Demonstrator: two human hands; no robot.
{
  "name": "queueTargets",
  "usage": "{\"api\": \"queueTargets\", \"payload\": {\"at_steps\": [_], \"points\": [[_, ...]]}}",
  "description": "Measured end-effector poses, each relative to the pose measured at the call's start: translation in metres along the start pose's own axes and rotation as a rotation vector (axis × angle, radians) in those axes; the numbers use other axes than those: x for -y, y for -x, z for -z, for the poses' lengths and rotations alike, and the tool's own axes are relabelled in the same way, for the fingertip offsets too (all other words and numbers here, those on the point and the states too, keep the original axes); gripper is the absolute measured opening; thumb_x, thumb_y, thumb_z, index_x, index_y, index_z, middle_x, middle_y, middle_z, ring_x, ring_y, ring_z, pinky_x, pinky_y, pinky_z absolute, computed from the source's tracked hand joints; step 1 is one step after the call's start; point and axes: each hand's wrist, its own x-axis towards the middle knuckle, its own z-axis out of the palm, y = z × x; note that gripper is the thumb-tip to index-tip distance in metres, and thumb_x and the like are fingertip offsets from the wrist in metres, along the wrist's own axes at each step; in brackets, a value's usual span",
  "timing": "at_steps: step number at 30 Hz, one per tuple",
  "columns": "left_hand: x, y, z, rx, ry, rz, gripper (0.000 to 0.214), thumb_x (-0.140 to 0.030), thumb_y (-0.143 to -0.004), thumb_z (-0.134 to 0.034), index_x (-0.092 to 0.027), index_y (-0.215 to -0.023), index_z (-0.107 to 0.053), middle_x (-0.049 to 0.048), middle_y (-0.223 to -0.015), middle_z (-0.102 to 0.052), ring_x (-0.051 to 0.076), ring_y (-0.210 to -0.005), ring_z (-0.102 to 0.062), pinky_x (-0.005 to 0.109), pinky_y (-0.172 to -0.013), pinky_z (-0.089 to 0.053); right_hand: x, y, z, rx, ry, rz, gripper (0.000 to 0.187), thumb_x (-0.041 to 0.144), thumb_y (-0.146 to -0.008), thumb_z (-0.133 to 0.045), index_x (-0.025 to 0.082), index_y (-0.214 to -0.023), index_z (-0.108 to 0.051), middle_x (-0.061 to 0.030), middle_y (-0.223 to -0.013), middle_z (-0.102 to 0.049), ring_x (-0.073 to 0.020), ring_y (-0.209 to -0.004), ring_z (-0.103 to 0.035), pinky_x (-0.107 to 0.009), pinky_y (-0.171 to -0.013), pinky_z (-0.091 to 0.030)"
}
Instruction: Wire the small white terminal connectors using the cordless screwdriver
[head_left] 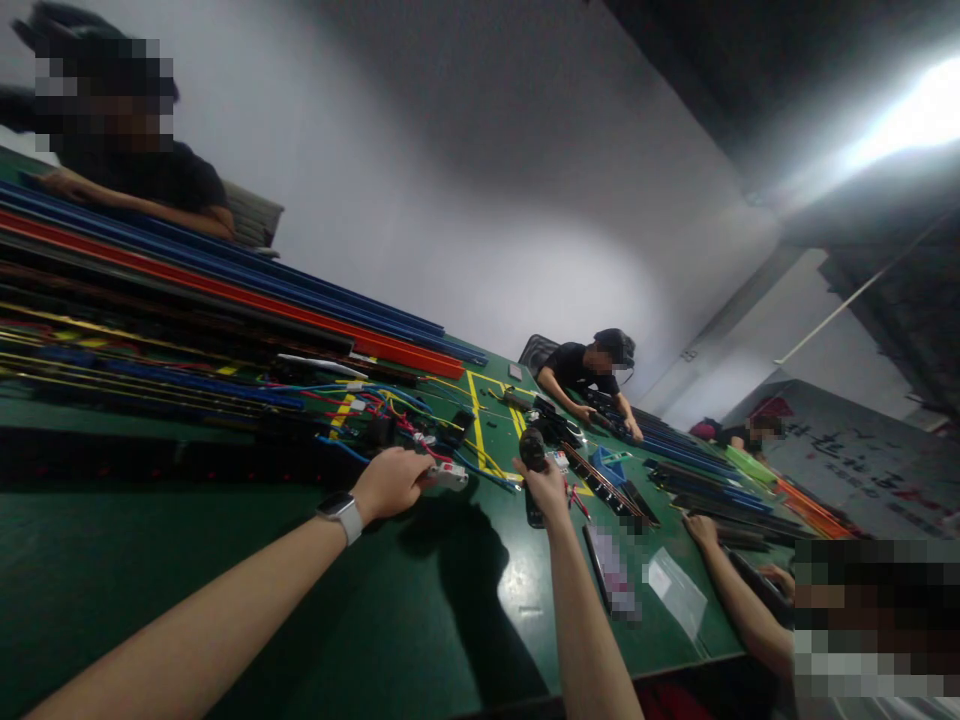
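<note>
My left hand [394,482], with a watch on its wrist, is closed on a small white circuit breaker [451,474] with a red mark, held just above the green table. Behind it lies a tangle of red, blue, yellow and green wires [397,405]; whether any joins the breaker I cannot tell. In my right hand [547,488] is a black cordless screwdriver [533,450], upright, fingers wrapped round its grip, apart from the breaker. Another white block with red marks [559,460] lies just beyond that hand. Red-handled pliers [577,500] rest to its right.
Long blue and orange profiles [360,331] and dark strips run along the left of the green table [300,590]. A phone-like slab [611,572], a clear plastic bag [676,592] and a blue holder [609,464] lie right. Co-workers sit across the table and at my right.
</note>
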Motion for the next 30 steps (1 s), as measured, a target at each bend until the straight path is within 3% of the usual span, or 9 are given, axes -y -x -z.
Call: {"api": "queueTargets", "payload": {"at_steps": [6, 11, 20, 26, 30], "points": [[-0.006, 0.003, 0.007, 0.028, 0.029, 0.010, 0.017, -0.034, -0.087, -0.054, -0.024, -0.092, -0.066, 0.0068, -0.083, -0.070, 0.024, -0.080, -0.064, 0.035, -0.075, -0.042, -0.009, -0.050, -0.015, 0.130, 0.149, -0.039, 0.021, 0.027, -0.076, -0.064, 0.008, -0.079, -0.069, -0.0090, -0.069, -0.071, -0.0150, -0.060, -0.060, -0.025, -0.056, -0.038], [-0.006, 0.005, 0.006, 0.012, 0.021, 0.018, 0.017, -0.034, -0.089, -0.052, -0.024, -0.094, -0.065, 0.0059, -0.083, -0.070, 0.024, -0.079, -0.063, 0.036, -0.073, -0.042, -0.018, -0.084, -0.028, 0.151, 0.341, -0.080, 0.033, 0.024, -0.065, -0.076, 0.009, -0.094, -0.070, -0.0052, -0.077, -0.070, -0.0172, -0.068, -0.061, -0.024, -0.060, -0.039], [-0.003, 0.007, 0.001, 0.013, 0.080, 0.020, 0.021, -0.037, -0.091, -0.050, -0.024, -0.099, -0.064, 0.0055, -0.088, -0.071, 0.023, -0.081, -0.063, 0.036, -0.074, -0.041, -0.040, -0.098, -0.055, 0.241, 0.533, -0.117, 0.040, 0.031, -0.066, -0.082, 0.012, -0.100, -0.071, -0.0097, -0.092, -0.072, -0.0251, -0.088, -0.066, -0.029, -0.071, -0.045], [-0.002, 0.007, 0.003, 0.032, 0.118, 0.030, 0.023, -0.036, -0.090, -0.051, -0.023, -0.102, -0.065, 0.0063, -0.088, -0.071, 0.023, -0.082, -0.063, 0.035, -0.074, -0.043, -0.052, -0.100, -0.064, 0.304, 0.572, -0.096, 0.036, 0.034, -0.084, -0.075, 0.014, -0.112, -0.068, -0.0103, -0.109, -0.069, -0.0249, -0.100, -0.065, -0.034, -0.083, -0.051], [-0.003, 0.007, 0.006, 0.042, 0.123, 0.022, 0.023, -0.035, -0.090, -0.052, -0.023, -0.103, -0.065, 0.0064, -0.089, -0.071, 0.023, -0.084, -0.064, 0.035, -0.075, -0.043, -0.059, -0.106, -0.047, 0.344, 0.615, -0.117, 0.033, 0.035, -0.097, -0.061, 0.017, -0.125, -0.059, -0.0088, -0.125, -0.061, -0.0228, -0.105, -0.064, -0.043, -0.089, -0.055]]}}
